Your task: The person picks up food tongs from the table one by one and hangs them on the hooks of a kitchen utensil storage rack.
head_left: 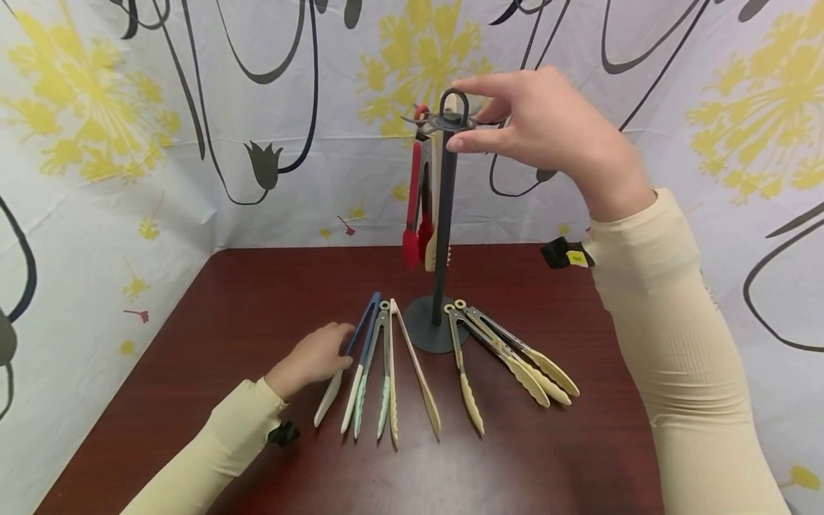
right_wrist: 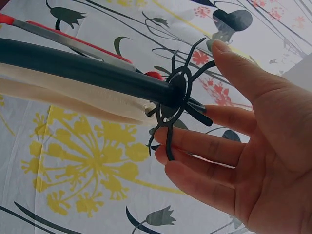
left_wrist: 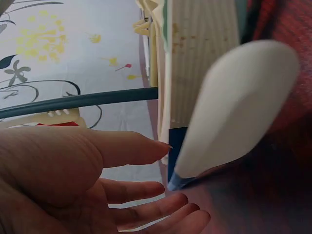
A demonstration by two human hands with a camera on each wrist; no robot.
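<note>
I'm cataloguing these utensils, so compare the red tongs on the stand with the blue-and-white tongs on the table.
Color: the red tongs have red tips, while the blue-and-white tongs have white ones.
Pose: the red tongs hang tips down from the stand; the blue-and-white tongs rest on the table, arms spread.
Shared: both are two-armed tongs.

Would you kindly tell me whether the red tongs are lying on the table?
No, the red tongs hang from the top of the dark stand, above the table.
</note>
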